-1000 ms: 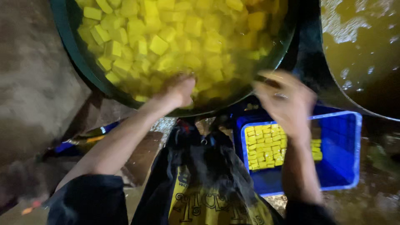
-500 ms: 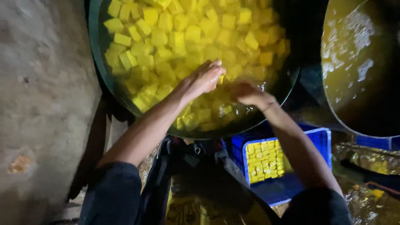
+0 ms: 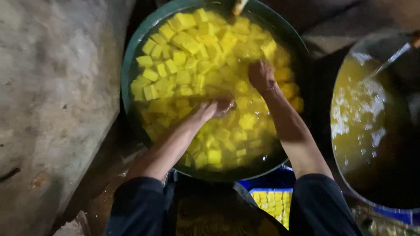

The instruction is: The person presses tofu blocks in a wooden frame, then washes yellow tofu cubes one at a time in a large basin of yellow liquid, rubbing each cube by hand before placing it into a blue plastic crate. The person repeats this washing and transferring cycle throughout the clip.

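A large dark green basin (image 3: 131,65) holds yellow liquid and several yellow cubes (image 3: 183,48) floating in it. My left hand (image 3: 216,107) reaches into the middle of the basin, its fingertips dipped among the cubes. My right hand (image 3: 261,76) is further in, also sunk among the cubes toward the right side. The liquid and cubes hide the fingers of both hands, so what they hold is unclear. Both forearms are bare, with dark sleeves at the elbows.
A second big pot (image 3: 372,131) of foamy yellow liquid stands at the right, with a metal utensil (image 3: 389,59) in it. A blue crate (image 3: 273,199) of yellow cubes sits below the basin. A rough concrete slab (image 3: 48,100) fills the left.
Both hands have pushed further into the basin among the cubes. The view has shifted, so the basin sits lower in frame and the blue crate is mostly hidden.
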